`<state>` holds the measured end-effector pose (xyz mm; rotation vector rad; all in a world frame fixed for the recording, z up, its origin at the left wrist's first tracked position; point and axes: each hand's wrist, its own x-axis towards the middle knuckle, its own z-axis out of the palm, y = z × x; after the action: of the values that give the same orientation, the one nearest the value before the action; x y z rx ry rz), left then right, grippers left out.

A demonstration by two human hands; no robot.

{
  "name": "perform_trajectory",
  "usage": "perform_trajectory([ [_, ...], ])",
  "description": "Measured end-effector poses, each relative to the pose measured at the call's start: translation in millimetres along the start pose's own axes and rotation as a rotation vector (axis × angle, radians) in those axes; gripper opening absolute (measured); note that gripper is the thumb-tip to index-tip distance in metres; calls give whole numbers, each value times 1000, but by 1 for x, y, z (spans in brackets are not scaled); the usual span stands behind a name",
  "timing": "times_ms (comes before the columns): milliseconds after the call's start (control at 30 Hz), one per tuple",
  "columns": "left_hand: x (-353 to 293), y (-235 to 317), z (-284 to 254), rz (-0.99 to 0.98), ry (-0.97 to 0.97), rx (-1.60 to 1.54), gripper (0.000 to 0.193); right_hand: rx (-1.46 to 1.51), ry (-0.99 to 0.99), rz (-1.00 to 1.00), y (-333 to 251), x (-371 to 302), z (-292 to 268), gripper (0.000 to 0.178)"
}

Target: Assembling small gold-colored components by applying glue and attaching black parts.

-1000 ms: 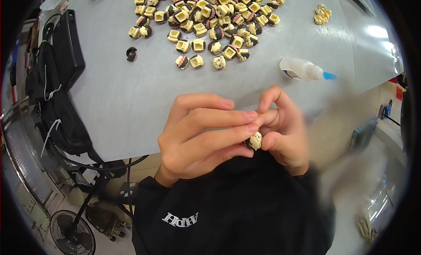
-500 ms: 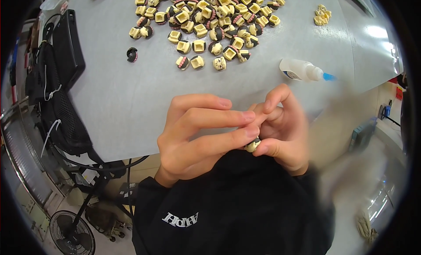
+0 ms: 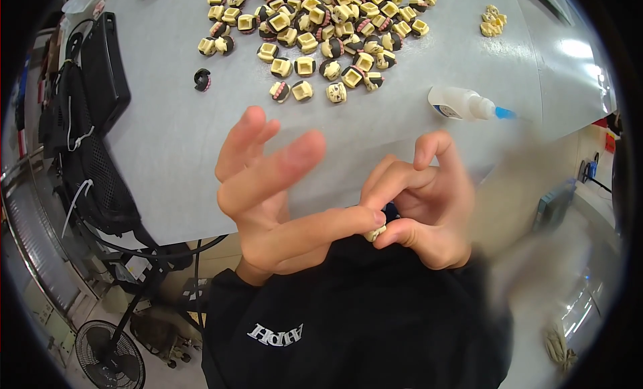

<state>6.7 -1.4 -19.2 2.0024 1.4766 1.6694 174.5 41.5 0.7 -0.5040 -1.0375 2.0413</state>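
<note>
A small cream doll head (image 3: 376, 234) is pinched between my two hands near my chest, over the table's near edge. My right hand (image 3: 432, 211) grips it with thumb and bent fingers from the right. From the left, my left hand (image 3: 264, 218) presses an extended finger against it, with its thumb mostly hidden below and its other fingers raised apart. Fingertips cover most of the head. Ahead of the hands lies a spread of similar doll heads (image 3: 303, 90), cream with black hair and pink trim, several showing square hollows.
On the right, a white squeeze bottle with a blue tip (image 3: 462, 104) lies on its side. Behind it sits a little pile of cream pieces (image 3: 492, 21). A black curved hair piece (image 3: 201, 80) rests at left, near a black device (image 3: 107, 67) along the grey table's (image 3: 161, 141) edge.
The middle and other fingers of my left hand have lifted up and away to the left. The doll head has shifted slightly down and left, still pinched.
</note>
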Motion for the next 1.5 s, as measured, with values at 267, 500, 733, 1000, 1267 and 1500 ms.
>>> perform_trajectory([
  [267, 7, 8, -5, -40, -92, 136, 11, -16, 57, -34, 2, 5, 3, 52],
  [500, 22, -4, -38, -356, -47, 445, 36, -792, 175, -434, 14, 34, 8, 35],
  [733, 48, -22, -34, -547, 67, 538, 35, -1320, 267, -612, 2, 61, 8, 25],
  [1000, 47, -17, -33, -486, 64, 529, 18, -1041, 328, -743, 4, 22, 11, 28],
  [1267, 38, -5, -32, -483, -12, 433, 12, -972, 412, -882, -3, -12, -11, 24],
  [1500, 32, 0, -36, -553, 115, 403, 11, -936, 586, -862, -16, -9, -34, 26],
])
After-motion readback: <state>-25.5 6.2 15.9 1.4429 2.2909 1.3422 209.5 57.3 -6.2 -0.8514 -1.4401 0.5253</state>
